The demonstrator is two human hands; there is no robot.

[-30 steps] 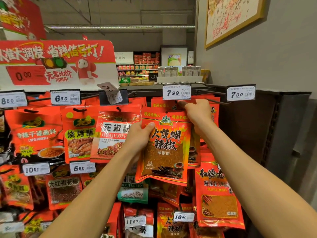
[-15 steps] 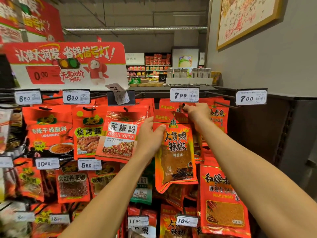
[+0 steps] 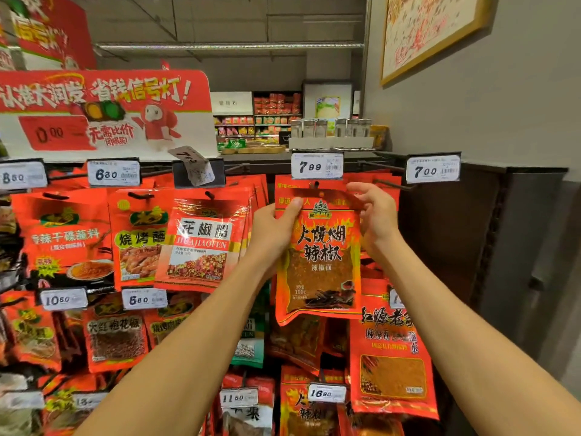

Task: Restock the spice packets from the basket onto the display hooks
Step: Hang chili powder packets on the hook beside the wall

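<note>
both my arms extended up; left hand [image 3: 276,229] pinching, thumb forward; right hand [image 3: 377,215] fingers loosely curled, half open.

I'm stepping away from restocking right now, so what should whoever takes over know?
Left hand: gripping the chili packet's upper left edge.
Right hand: fingers spread at its upper right corner, grip unclear.
Packet: held up at the hook under the 7.99 tag, in front of matching packets already hung; its hole looks not yet threaded.
Left: slide it onto the hook and release. The basket is out of view, so remaining stock is unknown.
</note>
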